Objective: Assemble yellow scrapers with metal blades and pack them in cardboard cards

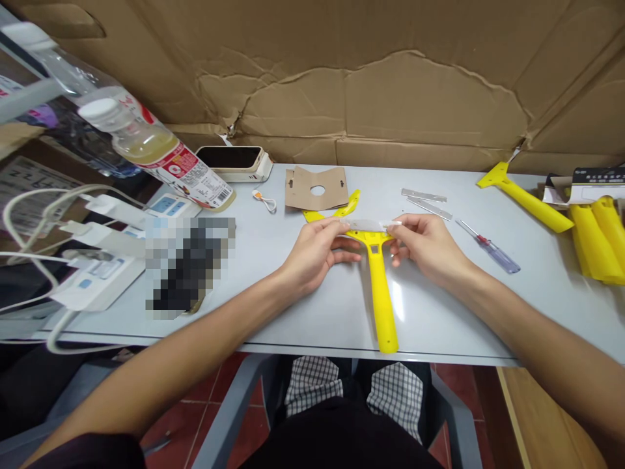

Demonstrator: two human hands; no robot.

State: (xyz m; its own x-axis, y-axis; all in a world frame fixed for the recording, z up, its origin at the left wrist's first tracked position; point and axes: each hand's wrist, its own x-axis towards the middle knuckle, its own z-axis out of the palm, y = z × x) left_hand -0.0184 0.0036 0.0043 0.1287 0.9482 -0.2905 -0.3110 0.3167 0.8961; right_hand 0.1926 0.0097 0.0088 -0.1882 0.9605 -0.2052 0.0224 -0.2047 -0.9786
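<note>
A yellow scraper handle (383, 296) lies on the table, its grip pointing toward me and its wide head away. Across that head is a thin whitish strip (368, 225). My left hand (317, 253) pinches the strip's left end, and my right hand (422, 244) pinches its right end. Behind my left hand, another yellow piece (347, 204) is partly under a brown card with a round hole (295, 190). Two metal blades (424, 195) and a screwdriver (493, 251) lie beyond and beside my right hand.
At the left are a power strip (92, 283) with cables, a drink bottle (188, 169) and a pixelated dark object (188, 267). A boxed device (234, 163) stands at the back. Yellow handles (593, 244) and a black-and-white box (593, 185) sit at the right. Cardboard (390, 98) lines the back.
</note>
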